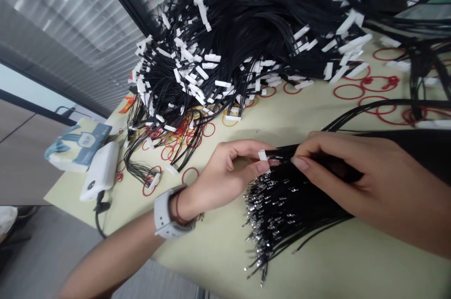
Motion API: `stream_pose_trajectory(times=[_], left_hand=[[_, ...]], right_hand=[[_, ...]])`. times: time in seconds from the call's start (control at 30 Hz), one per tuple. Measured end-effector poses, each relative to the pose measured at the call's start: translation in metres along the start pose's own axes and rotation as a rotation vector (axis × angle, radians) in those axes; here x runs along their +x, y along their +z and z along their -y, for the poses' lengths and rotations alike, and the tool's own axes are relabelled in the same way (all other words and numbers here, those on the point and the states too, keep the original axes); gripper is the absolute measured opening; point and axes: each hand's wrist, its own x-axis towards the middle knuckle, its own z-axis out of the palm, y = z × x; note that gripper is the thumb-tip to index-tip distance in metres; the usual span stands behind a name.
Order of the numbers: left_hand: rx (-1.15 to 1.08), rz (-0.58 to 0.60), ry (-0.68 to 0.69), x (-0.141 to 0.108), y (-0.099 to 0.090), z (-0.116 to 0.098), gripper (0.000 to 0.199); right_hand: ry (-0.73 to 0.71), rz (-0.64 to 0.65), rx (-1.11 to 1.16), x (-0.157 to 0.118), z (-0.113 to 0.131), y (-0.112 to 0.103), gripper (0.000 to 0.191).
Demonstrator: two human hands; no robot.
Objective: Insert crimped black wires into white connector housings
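Note:
My left hand [229, 174] pinches a small white plastic connector housing [263, 160] between thumb and fingers. Black wires run from the housing toward my right hand [355, 181]. The thumb and forefinger of that hand are closed together on a thin black wire [289, 160], close beside the housing. Whether its tip is inside the housing I cannot tell. Below both hands lies a thick bundle of loose black wires [303, 205] with bare silvery crimped terminals [262, 216] at their left ends. My right hand rests over part of this bundle and hides some of it.
A large heap of black cables [246, 21] with white connectors covers the back of the table [211, 252]. Red rubber bands [348, 91] lie scattered about. At the left stand a tissue pack [79, 144] and a white power bank [100, 169] with a black cable plugged in.

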Motion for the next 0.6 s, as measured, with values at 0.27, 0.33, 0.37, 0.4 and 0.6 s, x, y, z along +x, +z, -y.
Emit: stream_pose_trajectory(times=[0.27, 0.33, 0.37, 0.4, 0.6], left_hand=[[0.119, -0.054, 0.008, -0.0027, 0.0046, 0.0011, 0.020], [0.150, -0.051, 0.049, -0.0033, 0.0054, 0.0021, 0.020], [0.166, -0.053, 0.069, -0.0035, 0.0058, 0.0026, 0.019], [0.181, -0.058, 0.085, -0.0036, 0.0062, 0.0030, 0.019], [0.302, -0.114, 0.101, -0.0053, 0.0084, 0.0062, 0.020]], right_hand=[[-0.177, -0.034, -0.183, -0.0004, -0.0032, 0.0040, 0.021], [-0.206, -0.062, -0.182, 0.0004, -0.0022, 0.0039, 0.017], [-0.213, -0.070, -0.181, 0.0007, -0.0019, 0.0041, 0.016], [-0.222, -0.079, -0.181, 0.0008, -0.0019, 0.0044, 0.015], [-0.272, -0.091, -0.258, -0.0023, -0.0039, 0.0069, 0.021]])
